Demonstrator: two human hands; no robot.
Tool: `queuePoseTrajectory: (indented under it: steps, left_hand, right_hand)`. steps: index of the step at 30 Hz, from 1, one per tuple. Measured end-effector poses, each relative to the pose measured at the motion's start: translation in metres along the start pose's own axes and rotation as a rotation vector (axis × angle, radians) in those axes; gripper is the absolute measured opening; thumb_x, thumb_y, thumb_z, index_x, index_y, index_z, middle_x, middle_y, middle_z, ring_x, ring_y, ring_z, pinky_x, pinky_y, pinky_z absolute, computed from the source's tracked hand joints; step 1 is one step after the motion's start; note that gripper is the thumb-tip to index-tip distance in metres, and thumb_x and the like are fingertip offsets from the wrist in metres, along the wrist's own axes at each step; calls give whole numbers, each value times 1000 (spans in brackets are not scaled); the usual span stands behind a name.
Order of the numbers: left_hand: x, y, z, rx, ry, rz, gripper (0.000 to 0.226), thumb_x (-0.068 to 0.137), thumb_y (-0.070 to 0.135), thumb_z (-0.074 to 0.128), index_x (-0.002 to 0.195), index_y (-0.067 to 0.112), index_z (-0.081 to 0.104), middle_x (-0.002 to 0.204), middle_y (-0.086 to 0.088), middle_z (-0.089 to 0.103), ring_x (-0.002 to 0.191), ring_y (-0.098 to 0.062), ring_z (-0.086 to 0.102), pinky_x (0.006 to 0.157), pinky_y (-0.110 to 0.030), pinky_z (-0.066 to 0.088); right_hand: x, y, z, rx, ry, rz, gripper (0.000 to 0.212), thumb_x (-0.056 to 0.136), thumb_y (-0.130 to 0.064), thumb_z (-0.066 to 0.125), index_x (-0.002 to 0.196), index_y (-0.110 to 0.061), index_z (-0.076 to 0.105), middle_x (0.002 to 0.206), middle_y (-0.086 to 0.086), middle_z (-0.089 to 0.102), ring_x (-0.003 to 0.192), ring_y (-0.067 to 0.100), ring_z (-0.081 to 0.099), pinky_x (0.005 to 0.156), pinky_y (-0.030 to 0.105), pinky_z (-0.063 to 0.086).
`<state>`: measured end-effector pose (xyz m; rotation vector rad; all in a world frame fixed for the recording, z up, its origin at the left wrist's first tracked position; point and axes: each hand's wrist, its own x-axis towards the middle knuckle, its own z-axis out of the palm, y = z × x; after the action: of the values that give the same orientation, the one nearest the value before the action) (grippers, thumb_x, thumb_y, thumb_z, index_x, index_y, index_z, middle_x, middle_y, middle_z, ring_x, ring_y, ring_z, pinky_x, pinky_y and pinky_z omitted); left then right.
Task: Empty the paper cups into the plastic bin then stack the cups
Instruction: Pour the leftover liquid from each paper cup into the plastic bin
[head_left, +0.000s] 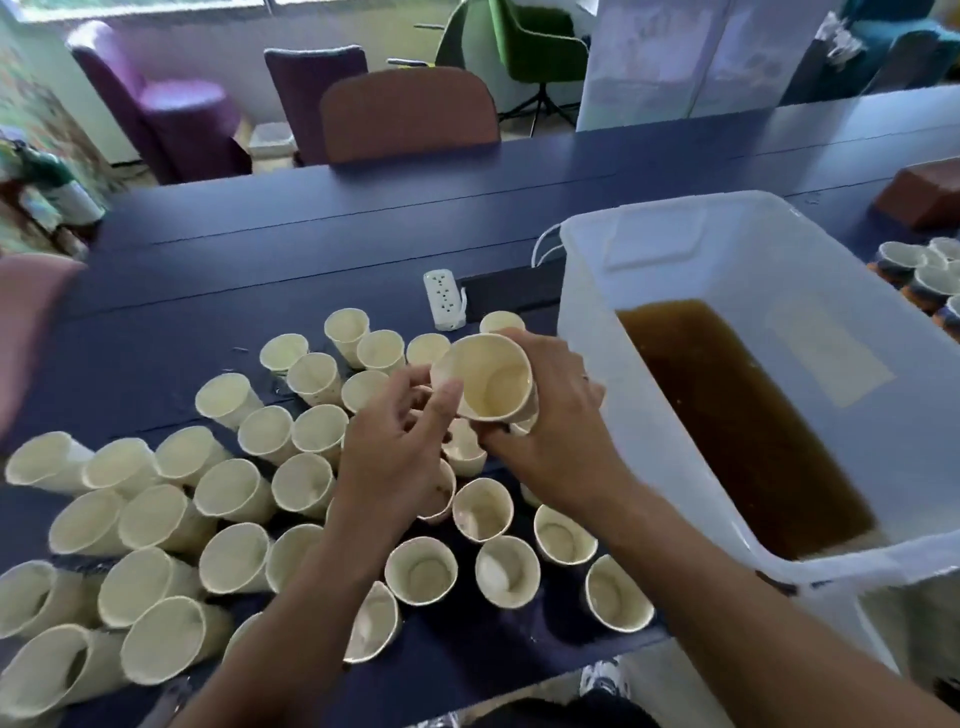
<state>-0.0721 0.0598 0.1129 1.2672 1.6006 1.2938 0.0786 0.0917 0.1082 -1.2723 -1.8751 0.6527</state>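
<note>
Cream paper cup (491, 376), tilted so its open mouth faces the camera, is held up above the dark blue table (260, 234), just left of the translucent white plastic bin (675, 249). The right hand (556, 415) wraps its fingers round the far side of this cup, and a second cup rim shows just under it in the same grip. The left hand (400, 441) reaches in from the other side with curled fingers, its thumb pressed against the near rim of the held cup; whether its fingers also grip something beneath cannot be told, as they are hidden behind the hand itself.

Inside the plastic bin lies a pool of brown liquid (743, 431), covering the floor of the near half. Many more cream paper cups (234, 493) stand crowded on the table below and to the left of the hands, mouths up; those along the left edge appear to lean outward. A white power strip (443, 299) lies on the table beyond the cups. Another group of pale cups (919, 270) sits on the far right beyond the bin, near a reddish-brown block (924, 192). Purple, brown and green chairs (405, 114) stand behind the table
</note>
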Motion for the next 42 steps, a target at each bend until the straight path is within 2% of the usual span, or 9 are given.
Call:
queuePoseTrajectory:
  steps: [2, 5, 9, 12, 16, 22, 27, 35, 42]
  left_hand:
    - [-6, -19, -28, 62, 102, -48, 15, 92, 42, 65, 90, 27, 68, 76, 8, 72, 70, -14, 70, 67, -34, 54]
    - [-15, -43, -74, 184, 232, -109, 19, 95, 30, 66, 77, 25, 68, 65, 11, 69, 61, -5, 66, 61, -25, 48]
    - [-21, -62, -143, 319, 352, -170, 23, 94, 33, 67, 72, 25, 70, 58, 8, 68, 61, -10, 68, 66, -33, 51]
    - [-17, -74, -200, 402, 469, -158, 28, 90, 41, 65, 68, 24, 68, 61, 10, 66, 66, -20, 66, 69, -40, 53]
    - [-1, -85, -265, 493, 577, -185, 27, 89, 42, 63, 67, 27, 64, 65, 10, 66, 71, -22, 66, 69, -37, 49]
    - [56, -127, -322, 522, 569, -307, 23, 78, 43, 59, 84, 25, 72, 82, 8, 73, 80, -20, 72, 82, -43, 58]
    - [99, -160, -339, 612, 493, -387, 18, 84, 33, 61, 95, 22, 71, 95, 7, 71, 92, -21, 67, 88, -42, 55]
    - [142, -197, -340, 778, 399, -572, 25, 82, 22, 61, 104, 15, 71, 103, -2, 70, 84, -26, 58, 69, -35, 42]
    - [150, -221, -330, 761, 226, -618, 24, 84, 31, 67, 98, 11, 71, 98, -7, 73, 83, -26, 66, 61, -32, 46]
  right_hand:
    - [-5, -10, 35, 28, -98, 10, 64, 73, -50, 65, 130, -47, 36, 131, -11, 52, 121, 14, 45, 99, 49, 34]
    - [-8, -23, 82, 3, -235, -6, 71, 72, -44, 73, 135, -41, 41, 133, -9, 52, 123, 15, 44, 101, 52, 36]
    - [-2, -49, 131, -39, -522, -77, 83, 73, -40, 72, 147, -38, 34, 145, -9, 43, 134, 20, 38, 108, 53, 29]
    - [5, -65, 168, -92, -616, -140, 83, 79, -25, 72, 149, -40, 31, 145, -8, 44, 133, 23, 43, 107, 55, 34]
    - [6, -84, 206, -33, -680, -138, 71, 83, -17, 64, 144, -42, 38, 137, -10, 50, 123, 21, 51, 104, 53, 38]
    - [14, -96, 252, -103, -686, -153, 56, 87, -23, 65, 137, -40, 48, 133, -12, 56, 118, 20, 56, 103, 48, 37]
    - [30, -93, 279, -178, -669, -126, 48, 88, -20, 60, 131, -39, 53, 128, -13, 57, 118, 17, 53, 98, 40, 27]
    - [38, -87, 288, -155, -643, -66, 44, 89, -19, 63, 127, -39, 56, 123, -17, 54, 114, 10, 52, 94, 33, 23]
    - [43, -86, 293, -116, -638, -56, 41, 88, -19, 64, 123, -39, 59, 119, -17, 58, 112, 8, 53, 95, 37, 27]
